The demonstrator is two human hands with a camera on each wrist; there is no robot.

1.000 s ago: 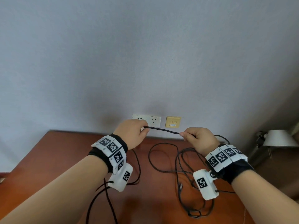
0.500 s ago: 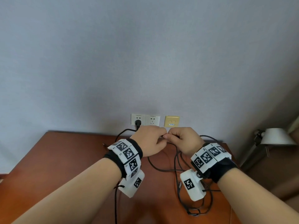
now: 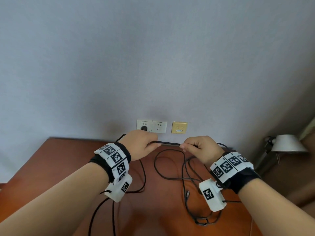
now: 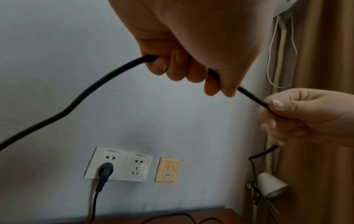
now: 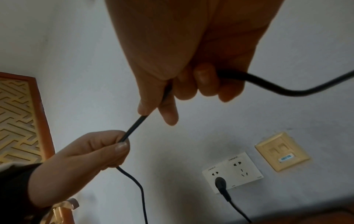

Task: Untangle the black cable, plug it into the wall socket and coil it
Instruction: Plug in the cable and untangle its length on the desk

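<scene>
— Right, what do I have nearest the camera?

— Loose loops of the black cable (image 3: 185, 172) lie tangled on the brown table (image 3: 51, 160), under my wrists.

— And my hands?

— My left hand (image 3: 142, 144) is curled round the cable, thumb and forefinger pinching it. My right hand (image 3: 201, 150) is curled round it too, with the thumb pressing it against the fingers (image 4: 275, 104). Between the two hands, a short length runs straight and taut above the table; the hands are near each other but not touching.

— Beyond them?

— On the wall, the cable's black plug (image 4: 105, 168) sits in the left wall socket (image 4: 113, 158); its lead drops towards the table's back edge. The right socket (image 4: 138, 165) is beside it, then a yellow plate (image 3: 179, 127). Off to the right stands a lamp (image 3: 288, 143).
</scene>
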